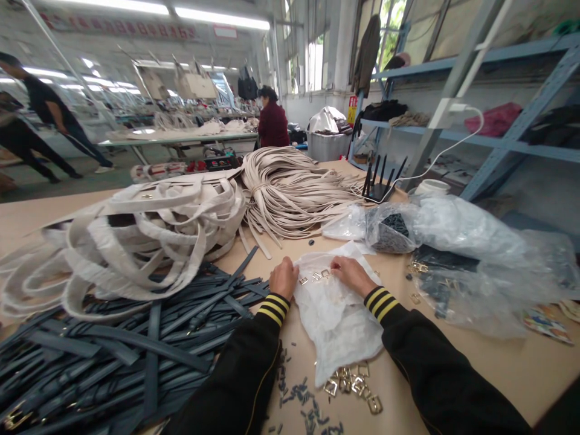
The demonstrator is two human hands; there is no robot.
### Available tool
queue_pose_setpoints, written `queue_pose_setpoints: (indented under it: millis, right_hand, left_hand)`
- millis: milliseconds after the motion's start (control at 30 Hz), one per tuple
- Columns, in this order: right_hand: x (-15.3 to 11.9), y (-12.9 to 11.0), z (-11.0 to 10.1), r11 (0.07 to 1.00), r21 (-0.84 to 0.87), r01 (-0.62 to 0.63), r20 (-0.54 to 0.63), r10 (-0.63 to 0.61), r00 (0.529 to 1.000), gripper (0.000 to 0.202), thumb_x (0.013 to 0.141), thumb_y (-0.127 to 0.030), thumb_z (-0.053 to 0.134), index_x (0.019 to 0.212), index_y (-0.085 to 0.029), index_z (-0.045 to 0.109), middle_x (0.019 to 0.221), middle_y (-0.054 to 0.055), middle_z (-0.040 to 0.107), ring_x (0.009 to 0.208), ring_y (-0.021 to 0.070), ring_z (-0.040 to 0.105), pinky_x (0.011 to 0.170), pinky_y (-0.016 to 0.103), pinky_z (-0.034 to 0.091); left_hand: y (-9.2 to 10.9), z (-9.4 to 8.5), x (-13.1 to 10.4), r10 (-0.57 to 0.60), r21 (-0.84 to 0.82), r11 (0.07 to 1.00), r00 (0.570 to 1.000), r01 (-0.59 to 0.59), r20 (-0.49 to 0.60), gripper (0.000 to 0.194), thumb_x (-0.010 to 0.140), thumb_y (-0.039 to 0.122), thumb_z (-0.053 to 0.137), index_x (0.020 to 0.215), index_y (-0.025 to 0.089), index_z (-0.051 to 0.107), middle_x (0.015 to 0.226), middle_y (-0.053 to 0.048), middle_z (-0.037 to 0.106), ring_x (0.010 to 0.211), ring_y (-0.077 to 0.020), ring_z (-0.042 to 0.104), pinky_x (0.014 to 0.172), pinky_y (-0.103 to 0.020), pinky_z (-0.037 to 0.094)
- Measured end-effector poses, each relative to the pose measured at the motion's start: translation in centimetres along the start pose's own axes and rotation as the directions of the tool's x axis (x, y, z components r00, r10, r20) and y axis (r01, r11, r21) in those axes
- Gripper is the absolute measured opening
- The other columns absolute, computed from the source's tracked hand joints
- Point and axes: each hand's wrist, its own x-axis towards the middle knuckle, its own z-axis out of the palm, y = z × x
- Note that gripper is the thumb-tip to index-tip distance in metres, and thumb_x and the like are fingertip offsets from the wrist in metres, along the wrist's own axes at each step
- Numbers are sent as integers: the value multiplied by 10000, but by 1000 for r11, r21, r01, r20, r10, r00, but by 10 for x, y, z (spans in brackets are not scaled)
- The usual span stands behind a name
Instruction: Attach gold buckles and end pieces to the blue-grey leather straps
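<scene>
A crumpled white plastic bag (pixel 339 326) lies on the table in front of me, with a few small gold buckles (pixel 325 274) in a row near its upper part. My left hand (pixel 284 278) is closed on the bag's left edge, its fingertips turned away from view. On the other side, my right hand (pixel 354 275) pinches the bag's upper right part, close to the end of that row. More gold buckles (pixel 357 380) are piled just below the bag's lower edge. Beside them, small dark strips (pixel 301 393) are scattered over the brown tabletop.
Dark blue straps (pixel 154 350) are heaped at left, below looped beige straps (pixel 149 235). A bundle of beige strips (pixel 290 187) lies behind. At right are clear plastic bags (pixel 471 229) and a black router (pixel 380 181). Other people (pixel 274 121) are farther back.
</scene>
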Motion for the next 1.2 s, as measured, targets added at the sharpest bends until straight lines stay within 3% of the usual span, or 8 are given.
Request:
queue_pose_setpoints:
  millis: [233, 367, 567, 700, 867, 1000, 1067, 1200]
  right_hand:
    - [-12, -5, -13, 916, 399, -38, 36, 26, 999, 274, 796, -408, 360, 838, -163, 475, 697, 0, 501, 427, 57, 314, 382, 180, 253]
    - [-10, -7, -8, 897, 438, -61, 116, 10, 993, 380, 825, -471, 265, 830, -161, 483, 689, 8, 494, 418, 56, 307, 352, 176, 222]
    - [5, -10, 13, 977, 202, -63, 54, 53, 997, 92, 686, -217, 570, 679, -154, 504, 627, 3, 481, 659, 126, 457, 591, 220, 327]
    - [6, -12, 16, 990, 135, -43, 82, 32, 996, 109, 641, -122, 590, 700, -159, 507, 611, 1, 488, 712, 155, 481, 669, 253, 313]
    - [1, -13, 5, 972, 233, -39, 146, 4, 989, 139, 757, -232, 497, 652, -147, 468, 600, 5, 498, 595, 104, 454, 571, 213, 334]
    - [-3, -14, -5, 908, 414, -55, 206, -34, 978, 316, 858, -401, 271, 872, -160, 476, 743, 14, 563, 475, 61, 406, 404, 179, 269]
    - [-2, -17, -3, 882, 467, -70, 221, -39, 975, 314, 835, -422, 314, 884, -166, 487, 732, 0, 562, 457, 52, 397, 386, 172, 248]
    - [9, -21, 17, 867, 486, -111, 228, -3, 974, 152, 665, -251, 546, 584, -129, 507, 478, -45, 461, 429, 49, 368, 415, 177, 249]
  left_hand:
    - [12, -7, -11, 159, 26, 986, 984, -162, 77, 99, 833, 275, 407, 847, 203, 474, 777, -35, 579, 741, -170, 544, 622, -256, 353]
    - [17, -4, -22, 297, 47, 951, 948, -304, 118, 88, 807, 258, 464, 855, 195, 501, 871, -53, 556, 877, -185, 504, 718, -263, 368]
    - [14, 1, -21, 367, 78, 921, 919, -381, 143, 109, 801, 231, 470, 889, 180, 509, 916, -71, 520, 877, -191, 489, 735, -283, 383]
    - [12, 3, -19, 376, 86, 916, 915, -391, 148, 103, 808, 217, 451, 881, 174, 510, 898, -71, 515, 861, -191, 494, 728, -285, 387]
    - [10, 2, -20, 373, 73, 919, 915, -387, 151, 94, 798, 192, 445, 859, 169, 513, 890, -68, 517, 843, -178, 499, 737, -276, 387]
    - [8, 2, -20, 368, 58, 923, 916, -381, 156, 98, 785, 178, 443, 851, 171, 515, 891, -64, 518, 844, -175, 500, 742, -269, 391]
    - [9, 2, -20, 367, 55, 924, 916, -380, 160, 114, 785, 166, 429, 858, 170, 516, 897, -70, 515, 854, -181, 498, 749, -277, 391]
    - [12, 2, -20, 361, 58, 925, 917, -375, 173, 170, 773, 129, 406, 898, 157, 517, 902, -92, 514, 855, -200, 497, 747, -302, 393]
